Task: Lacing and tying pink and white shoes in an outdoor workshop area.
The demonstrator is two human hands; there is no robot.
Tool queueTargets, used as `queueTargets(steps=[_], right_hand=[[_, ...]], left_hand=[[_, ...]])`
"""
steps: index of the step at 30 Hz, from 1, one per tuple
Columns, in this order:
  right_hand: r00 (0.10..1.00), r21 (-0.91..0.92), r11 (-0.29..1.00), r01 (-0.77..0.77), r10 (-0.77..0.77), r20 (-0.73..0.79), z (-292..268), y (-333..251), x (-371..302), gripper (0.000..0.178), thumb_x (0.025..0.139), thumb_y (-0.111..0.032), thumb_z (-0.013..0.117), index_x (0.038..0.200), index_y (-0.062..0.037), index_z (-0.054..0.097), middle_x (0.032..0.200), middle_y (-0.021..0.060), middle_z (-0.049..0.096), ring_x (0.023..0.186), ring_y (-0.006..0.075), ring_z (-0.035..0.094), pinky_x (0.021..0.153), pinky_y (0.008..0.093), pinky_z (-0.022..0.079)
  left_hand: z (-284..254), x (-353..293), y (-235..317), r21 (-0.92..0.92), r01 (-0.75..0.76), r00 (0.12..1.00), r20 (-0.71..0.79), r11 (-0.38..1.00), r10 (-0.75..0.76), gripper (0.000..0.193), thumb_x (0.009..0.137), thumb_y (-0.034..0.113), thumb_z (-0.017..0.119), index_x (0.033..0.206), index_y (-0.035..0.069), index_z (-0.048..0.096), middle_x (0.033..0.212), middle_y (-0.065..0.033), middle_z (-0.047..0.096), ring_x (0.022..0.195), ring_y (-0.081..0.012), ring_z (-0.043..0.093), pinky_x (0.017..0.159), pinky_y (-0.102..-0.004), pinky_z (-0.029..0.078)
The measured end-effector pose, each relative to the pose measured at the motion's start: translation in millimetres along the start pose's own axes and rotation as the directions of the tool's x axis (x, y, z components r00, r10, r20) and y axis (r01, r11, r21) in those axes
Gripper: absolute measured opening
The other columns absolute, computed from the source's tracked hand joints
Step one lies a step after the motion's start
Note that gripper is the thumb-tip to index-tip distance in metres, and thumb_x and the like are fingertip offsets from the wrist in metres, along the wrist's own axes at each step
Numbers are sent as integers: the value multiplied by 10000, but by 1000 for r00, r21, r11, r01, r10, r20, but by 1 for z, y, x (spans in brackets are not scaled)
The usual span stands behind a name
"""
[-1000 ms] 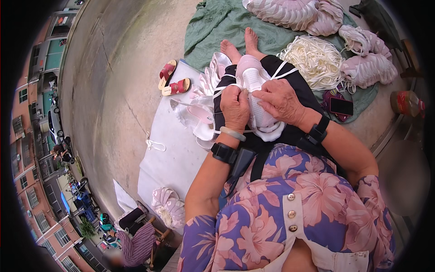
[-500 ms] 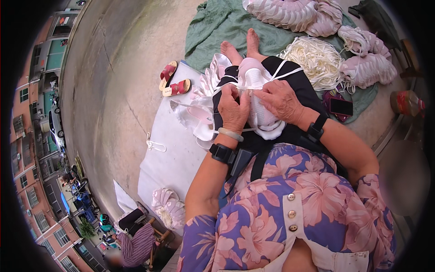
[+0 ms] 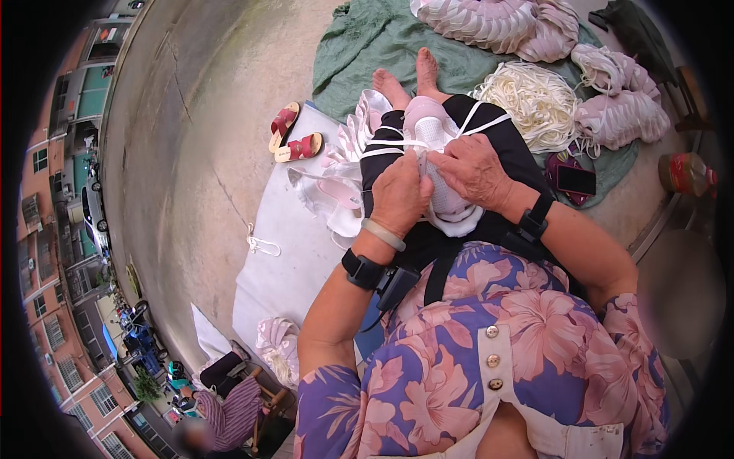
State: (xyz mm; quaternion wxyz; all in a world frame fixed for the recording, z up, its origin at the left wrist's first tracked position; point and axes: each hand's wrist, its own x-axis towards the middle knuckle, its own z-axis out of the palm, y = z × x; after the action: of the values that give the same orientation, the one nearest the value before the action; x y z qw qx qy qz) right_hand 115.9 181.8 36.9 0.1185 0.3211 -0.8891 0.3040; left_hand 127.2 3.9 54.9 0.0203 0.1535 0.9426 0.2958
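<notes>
A pink and white shoe upper lies across my lap, its toe pointing away from me. White shoelace strands cross its front and trail out to both sides. At the upper's left eyelet edge, my left hand is closed, fingers curled and thumb bent against it. Opposite it, my right hand grips the right edge, with its index finger and thumb near the opening. Both sets of fingertips are close together. Exactly where the lace runs beneath them is hidden.
More uppers are bunched left of my legs on a white sheet. Ahead are a green cloth, a heap of laces and stacked uppers. A phone, a bottle and red sandals lie around. Someone sits lower left.
My left hand has turned and shifted slightly right, with its wrist rolled over the upper. The lace on the left now hangs in looser strands. My right hand has barely moved.
</notes>
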Motion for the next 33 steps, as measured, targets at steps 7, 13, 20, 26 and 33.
queueTargets(steps=[7,13,20,26,33], right_hand=[[997,-28,999,-38,36,-70,15,-10,14,165,682,-158,628,841,-132,592,724,20,497,758,207,520,735,390,342],[976,-40,979,-198,192,-107,23,-18,15,151,693,-191,623,825,-129,587,750,37,510,786,222,522,792,429,327],[994,-142,985,-98,89,-69,22,-7,10,191,707,-202,619,866,-119,553,780,39,505,813,227,516,884,488,300],[999,-195,980,-28,19,-49,30,-6,11,165,722,-187,570,868,-113,547,768,38,499,804,224,518,926,523,280],[995,-224,974,21,-42,-87,45,-11,12,120,754,-154,501,857,-112,547,744,34,494,778,212,523,928,533,289]], left_hand=[[0,10,7,210,25,989,136,977,-55,184,751,114,525,867,-20,472,771,-198,583,717,-349,592,614,-427,474],[8,8,3,222,134,982,100,966,-159,162,745,95,532,855,-3,462,718,-189,573,679,-351,581,587,-440,462],[21,4,-4,68,78,996,-53,995,-74,164,743,106,515,883,32,472,673,-187,573,649,-382,569,585,-476,444],[37,4,-9,83,86,990,-116,993,-76,226,764,101,526,954,-8,471,701,-171,582,644,-339,589,568,-420,475],[43,-3,-17,104,149,983,-127,983,-135,268,792,134,512,1015,-8,472,713,-162,588,651,-332,598,566,-411,480]])
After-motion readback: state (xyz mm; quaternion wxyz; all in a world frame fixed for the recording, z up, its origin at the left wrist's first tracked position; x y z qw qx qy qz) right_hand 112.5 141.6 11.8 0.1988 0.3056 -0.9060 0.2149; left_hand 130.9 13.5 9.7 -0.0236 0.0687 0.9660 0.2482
